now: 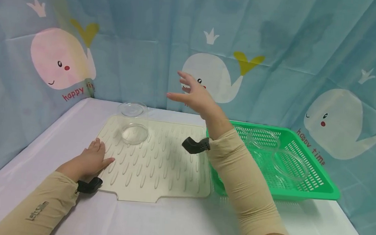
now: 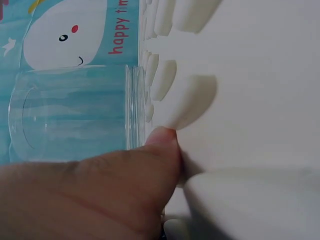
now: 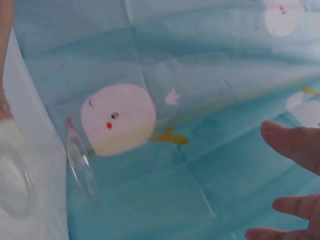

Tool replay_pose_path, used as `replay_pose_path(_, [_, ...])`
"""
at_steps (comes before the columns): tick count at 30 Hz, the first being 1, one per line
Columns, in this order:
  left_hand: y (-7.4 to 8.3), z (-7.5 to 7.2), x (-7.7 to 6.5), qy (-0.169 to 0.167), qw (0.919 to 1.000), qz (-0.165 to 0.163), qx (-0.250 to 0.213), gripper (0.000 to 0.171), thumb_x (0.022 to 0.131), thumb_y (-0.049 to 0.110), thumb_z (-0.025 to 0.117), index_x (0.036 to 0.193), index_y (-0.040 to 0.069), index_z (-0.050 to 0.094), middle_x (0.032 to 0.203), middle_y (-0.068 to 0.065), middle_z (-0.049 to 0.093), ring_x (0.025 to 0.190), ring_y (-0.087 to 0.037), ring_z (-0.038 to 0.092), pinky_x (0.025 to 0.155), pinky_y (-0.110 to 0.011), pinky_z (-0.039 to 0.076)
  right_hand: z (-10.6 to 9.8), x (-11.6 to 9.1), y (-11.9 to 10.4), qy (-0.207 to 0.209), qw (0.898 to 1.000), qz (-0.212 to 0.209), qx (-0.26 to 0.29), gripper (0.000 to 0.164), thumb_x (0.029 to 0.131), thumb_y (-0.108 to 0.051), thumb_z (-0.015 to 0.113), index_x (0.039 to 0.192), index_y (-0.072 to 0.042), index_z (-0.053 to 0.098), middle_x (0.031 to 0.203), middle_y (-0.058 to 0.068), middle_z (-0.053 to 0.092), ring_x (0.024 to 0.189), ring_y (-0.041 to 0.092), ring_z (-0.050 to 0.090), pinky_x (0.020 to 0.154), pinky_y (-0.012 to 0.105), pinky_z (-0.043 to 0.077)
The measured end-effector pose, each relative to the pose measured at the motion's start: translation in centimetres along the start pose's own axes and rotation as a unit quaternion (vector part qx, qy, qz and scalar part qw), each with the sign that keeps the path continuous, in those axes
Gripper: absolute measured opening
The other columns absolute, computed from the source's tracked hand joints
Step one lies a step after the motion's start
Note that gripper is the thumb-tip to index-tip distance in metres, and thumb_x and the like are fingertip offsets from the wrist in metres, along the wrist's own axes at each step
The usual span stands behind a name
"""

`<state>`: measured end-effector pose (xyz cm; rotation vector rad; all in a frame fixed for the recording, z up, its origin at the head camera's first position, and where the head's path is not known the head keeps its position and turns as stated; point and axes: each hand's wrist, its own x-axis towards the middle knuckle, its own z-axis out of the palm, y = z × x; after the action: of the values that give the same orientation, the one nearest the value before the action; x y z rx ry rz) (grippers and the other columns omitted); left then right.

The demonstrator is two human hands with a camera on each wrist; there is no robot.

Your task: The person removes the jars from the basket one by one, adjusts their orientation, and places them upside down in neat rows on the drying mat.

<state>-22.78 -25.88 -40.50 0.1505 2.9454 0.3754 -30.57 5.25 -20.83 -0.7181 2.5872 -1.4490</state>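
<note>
A clear, jar-like cylinder stands upright on the far left of a cream ridged drying mat. In the left wrist view, ring-like edges show at the foot of the clear cylinder. My left hand rests flat on the mat's left edge with its fingers extended; the thumb lies on the mat, nearer to me than the cylinder. High above the mat's back right part, my right hand is raised with thumb and fingers spread apart, holding nothing.
At the right is a green perforated basket with several clear round dishes or lids inside. My right forearm passes over its left side. A white cloth covers the table, and a blue whale-print curtain hangs behind and at both sides.
</note>
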Motion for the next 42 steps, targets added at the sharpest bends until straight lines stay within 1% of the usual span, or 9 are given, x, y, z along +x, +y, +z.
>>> replay_pose_path(6, [0.1,0.0,-0.1,0.003,0.9999,0.006,0.010,0.083,0.093,0.036,0.050,0.125,-0.032,0.016,0.132,-0.050,0.002,0.125,-0.059,0.004,0.099,-0.067,0.014,-4.0,-2.3,2.0,0.022,0.999,0.012,-0.044,0.082,0.078,-0.038,0.071,0.144,-0.037,0.022,0.145,-0.005,0.032,0.131,0.015,0.033,0.101,0.038,0.036])
replay_pose_path(11, [0.2,0.2,0.0,0.005,0.9998,0.011,0.018,0.080,0.093,0.034,0.050,0.124,-0.032,0.017,0.132,-0.051,0.004,0.125,-0.060,0.006,0.099,-0.066,0.015,-6.6,-4.1,3.6,0.023,0.996,0.035,-0.080,0.084,0.078,-0.039,0.071,0.144,-0.039,0.018,0.146,-0.006,0.030,0.132,0.015,0.032,0.101,0.042,0.036])
replay_pose_path(16, [0.5,0.2,-0.1,0.004,0.9998,0.012,0.015,0.081,0.093,0.035,0.049,0.124,-0.032,0.017,0.132,-0.050,0.004,0.125,-0.060,0.006,0.099,-0.066,0.015,-8.9,-5.7,5.6,0.016,0.992,0.060,-0.109,0.085,0.079,-0.036,0.071,0.146,-0.032,0.018,0.147,-0.001,0.029,0.134,0.020,0.028,0.102,0.046,0.033])
replay_pose_path(20, [0.4,0.1,-0.2,0.002,0.9999,0.015,0.005,0.082,0.093,0.036,0.049,0.125,-0.032,0.016,0.132,-0.050,0.002,0.125,-0.059,0.004,0.099,-0.067,0.013,-10.3,-6.8,7.5,-0.004,0.987,0.082,-0.138,0.084,0.080,-0.037,0.070,0.146,-0.025,0.019,0.148,0.005,0.028,0.135,0.026,0.025,0.102,0.050,0.031])
replay_pose_path(26, [0.1,0.2,-0.3,0.005,0.9997,0.021,-0.007,0.085,0.093,0.039,0.048,0.125,-0.032,0.015,0.133,-0.050,0.001,0.125,-0.059,0.003,0.099,-0.067,0.011,-11.6,-8.3,9.7,-0.033,0.974,0.114,-0.191,0.082,0.080,-0.043,0.068,0.144,-0.014,0.026,0.146,0.012,0.031,0.132,0.034,0.029,0.099,0.053,0.033])
replay_pose_path(30, [-0.2,0.4,-0.3,0.011,0.9996,0.026,-0.009,0.088,0.093,0.044,0.046,0.126,-0.031,0.014,0.133,-0.050,0.001,0.125,-0.059,0.003,0.099,-0.067,0.011,-12.1,-8.9,10.4,-0.060,0.967,0.139,-0.204,0.081,0.081,-0.041,0.067,0.144,-0.010,0.027,0.143,0.017,0.033,0.129,0.036,0.033,0.098,0.053,0.034])
replay_pose_path(33, [-0.1,0.2,-0.2,0.019,0.9994,0.029,0.000,0.086,0.093,0.041,0.047,0.126,-0.031,0.015,0.133,-0.050,0.002,0.125,-0.060,0.005,0.099,-0.067,0.012,-12.2,-9.2,10.5,-0.078,0.962,0.152,-0.214,0.082,0.080,-0.043,0.067,0.143,-0.008,0.028,0.142,0.021,0.035,0.128,0.038,0.034,0.097,0.055,0.035])
replay_pose_path(38, [0.1,-0.1,-0.4,0.019,0.9995,0.026,0.002,0.083,0.093,0.037,0.048,0.126,-0.031,0.015,0.133,-0.050,0.003,0.125,-0.060,0.005,0.099,-0.067,0.013,-12.1,-9.1,11.3,-0.093,0.951,0.160,-0.248,0.081,0.080,-0.045,0.067,0.141,-0.004,0.033,0.140,0.023,0.036,0.127,0.040,0.035,0.096,0.054,0.036])
replay_pose_path(42, [0.0,0.1,-0.3,0.017,0.9995,0.026,0.005,0.082,0.094,0.037,0.047,0.126,-0.031,0.015,0.133,-0.050,0.003,0.125,-0.060,0.005,0.099,-0.067,0.013,-12.4,-9.3,11.7,-0.104,0.948,0.154,-0.258,0.081,0.080,-0.042,0.068,0.140,-0.001,0.033,0.140,0.023,0.036,0.126,0.040,0.036,0.096,0.053,0.037])
